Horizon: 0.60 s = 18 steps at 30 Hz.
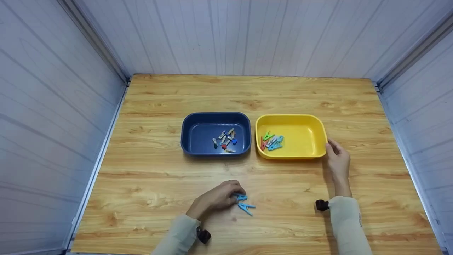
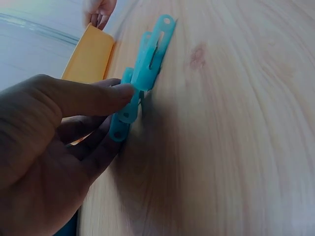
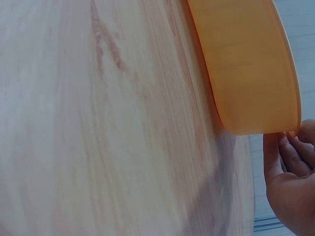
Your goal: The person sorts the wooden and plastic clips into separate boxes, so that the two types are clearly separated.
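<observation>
My left hand (image 1: pixel 221 195) is low over the table, pinching a light-blue clothespin (image 2: pixel 129 101) between thumb and fingers. Just past it another light-blue clothespin (image 1: pixel 245 207) lies on the wood, overlapping the first in the left wrist view. Over on the right, my right hand (image 1: pixel 339 161) grips the right-hand end of the yellow tub (image 1: pixel 300 156) at its rim, thumb against the wall in the right wrist view. Inside that tub, several plastic clothespins (image 1: pixel 274 141) in blue, green, red and pale tones are heaped toward the left.
Beside the yellow tub stands a dark blue tub (image 1: pixel 198 152), a narrow gap between them. It holds several small wooden clothespins (image 1: pixel 223 136) with coloured decorations. Pale panels (image 1: pixel 226 39) wall the wooden table (image 1: pixel 141 191) at the back and both sides.
</observation>
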Tool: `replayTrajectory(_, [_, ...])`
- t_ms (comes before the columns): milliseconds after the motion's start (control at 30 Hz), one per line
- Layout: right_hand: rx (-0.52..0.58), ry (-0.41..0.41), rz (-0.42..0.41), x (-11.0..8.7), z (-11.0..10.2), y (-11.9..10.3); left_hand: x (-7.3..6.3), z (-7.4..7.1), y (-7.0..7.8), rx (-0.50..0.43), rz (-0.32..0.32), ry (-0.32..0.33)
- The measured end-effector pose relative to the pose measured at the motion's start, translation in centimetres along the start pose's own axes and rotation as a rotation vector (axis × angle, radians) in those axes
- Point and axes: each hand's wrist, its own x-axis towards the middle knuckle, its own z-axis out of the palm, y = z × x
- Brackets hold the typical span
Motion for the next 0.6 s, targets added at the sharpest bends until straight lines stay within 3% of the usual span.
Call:
replayTrajectory(300, [-0.001,-0.018,-0.012,-1.5,-0.1,-2.7,1.1,-1.6,0.8,-0.037,-0.046,0.039])
replayTrajectory(600, [0.023,-0.002,0.006,-0.1,-0.1,-0.4,2.5,-3.6,1.9,-0.031,-0.036,0.091])
